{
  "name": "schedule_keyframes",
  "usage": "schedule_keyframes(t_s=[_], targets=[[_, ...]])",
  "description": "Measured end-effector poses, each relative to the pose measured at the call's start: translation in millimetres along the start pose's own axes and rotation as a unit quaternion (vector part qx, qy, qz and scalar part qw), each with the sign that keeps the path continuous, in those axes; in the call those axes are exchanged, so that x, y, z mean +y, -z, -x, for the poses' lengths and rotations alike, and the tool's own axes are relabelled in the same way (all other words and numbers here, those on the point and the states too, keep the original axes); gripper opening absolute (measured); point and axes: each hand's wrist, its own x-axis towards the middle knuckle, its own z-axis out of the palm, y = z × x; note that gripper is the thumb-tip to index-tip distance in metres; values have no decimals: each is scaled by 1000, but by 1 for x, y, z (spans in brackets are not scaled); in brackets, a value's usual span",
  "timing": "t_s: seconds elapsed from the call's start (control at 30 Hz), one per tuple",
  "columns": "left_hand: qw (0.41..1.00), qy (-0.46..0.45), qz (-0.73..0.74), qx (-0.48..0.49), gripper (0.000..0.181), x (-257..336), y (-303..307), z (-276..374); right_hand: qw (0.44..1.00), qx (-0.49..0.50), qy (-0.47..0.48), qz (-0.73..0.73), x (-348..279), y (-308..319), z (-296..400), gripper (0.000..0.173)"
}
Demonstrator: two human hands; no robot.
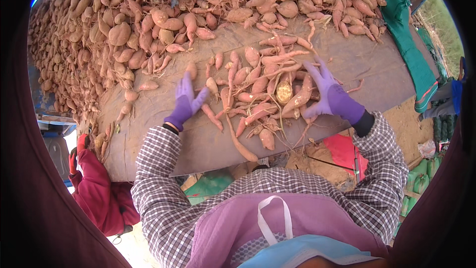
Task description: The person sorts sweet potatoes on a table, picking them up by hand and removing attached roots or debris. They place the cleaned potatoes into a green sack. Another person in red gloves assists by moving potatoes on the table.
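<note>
My left hand, in a purple glove, is spread at the left side of a loose group of sweet potatoes on the brown sheet-covered surface. A small sweet potato lies at its fingertips. My right hand, gloved alike, is spread over the right side of the same group, its fingers at thin roots; whether it touches them I cannot tell. Between the hands lies a sweet potato with a rough yellowish patch. A long thin sweet potato points to the near edge.
A large heap of sweet potatoes fills the far and left side. A green mesh sack lies over the right edge. At the lower left is a co-worker's maroon sleeve with red-and-black gloves. Filled green sacks stand at the lower right.
</note>
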Motion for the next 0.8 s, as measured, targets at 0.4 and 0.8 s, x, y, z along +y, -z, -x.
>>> schedule_keyframes(t_s=[0.4,0.8], targets=[[961,-84,264,6,87,104,-40,-26,988,-43,-81,121,-14,-12,3,129],[649,-7,753,-106,63,186,-49,-59,963,162,69,-204,-12,-82,-78,106]])
